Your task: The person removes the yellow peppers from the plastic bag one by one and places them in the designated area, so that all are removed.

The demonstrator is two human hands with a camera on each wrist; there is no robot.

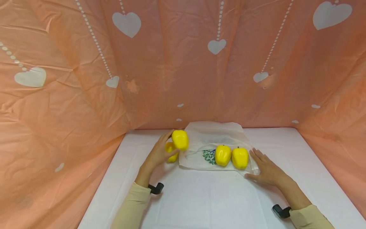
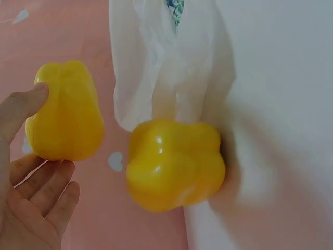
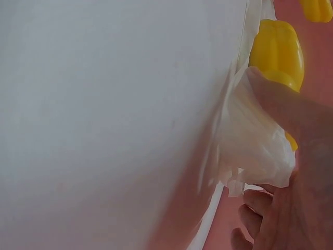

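Observation:
My left hand [image 1: 156, 155] holds a glossy yellow bell pepper [image 1: 180, 140] between thumb and fingers, raised above the table. Just behind and below it, a second yellow bell pepper [image 2: 174, 166] lies on its side by the left end of a thin white bag [image 1: 191, 160] with a green leafy print. Two more yellow bell peppers, one left [image 1: 222, 155] and one right [image 1: 240, 158], sit side by side on the bag's right half. My right hand [image 1: 267, 170] rests at the bag's right edge, fingers extended and thumb apart, beside the nearer pepper. Loose bag film [image 3: 255, 140] lies between thumb and fingers.
A white-covered table [image 1: 200, 197] carries everything. Behind it and at both sides hangs an orange-pink sheet [image 1: 183, 73] with white hearts. Dark wrist-worn cameras, left [image 1: 156, 188] and right [image 1: 281, 211], sit at both wrists.

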